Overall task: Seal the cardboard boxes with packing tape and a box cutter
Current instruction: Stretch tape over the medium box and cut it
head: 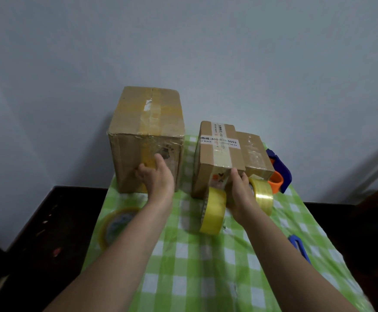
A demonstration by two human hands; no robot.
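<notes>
Your left hand (155, 176) lies flat and spread against the large box (146, 136). Your right hand (239, 190) clasps the small box (219, 154), both boxes taped closed, contents hidden.

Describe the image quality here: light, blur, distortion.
Head view: dim, flat light with a bluish cast on the wall; wide-angle bending tilts the large cardboard box and stretches the forearms; the tape roll lying flat at left is smeared by blur; glare glints on the upright tape roll.
</notes>
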